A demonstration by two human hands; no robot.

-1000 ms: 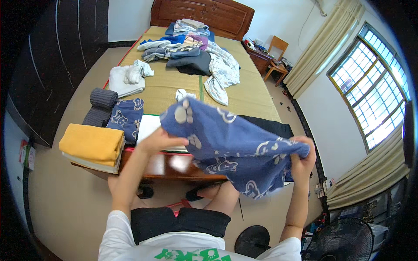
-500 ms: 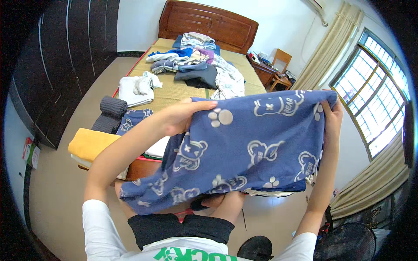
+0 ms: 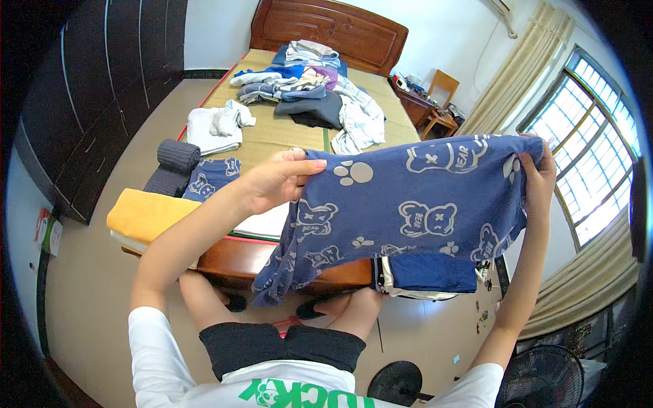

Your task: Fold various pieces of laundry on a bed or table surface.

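Swinging forward below the left grip (image 3: 279,180), the loose tail (image 3: 286,272) of the blue bear-print cloth (image 3: 381,197) uncovers more wooden bed edge (image 3: 238,260); that grip and the right grip (image 3: 539,178) pinch its top corners, keeping it spread between them.

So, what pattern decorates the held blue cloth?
Pale bear outlines and paw prints across the blue cloth; head view.

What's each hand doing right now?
Left hand: closed, holding the blue patterned cloth near its upper left corner.
Right hand: closed, holding the same cloth's upper right corner.
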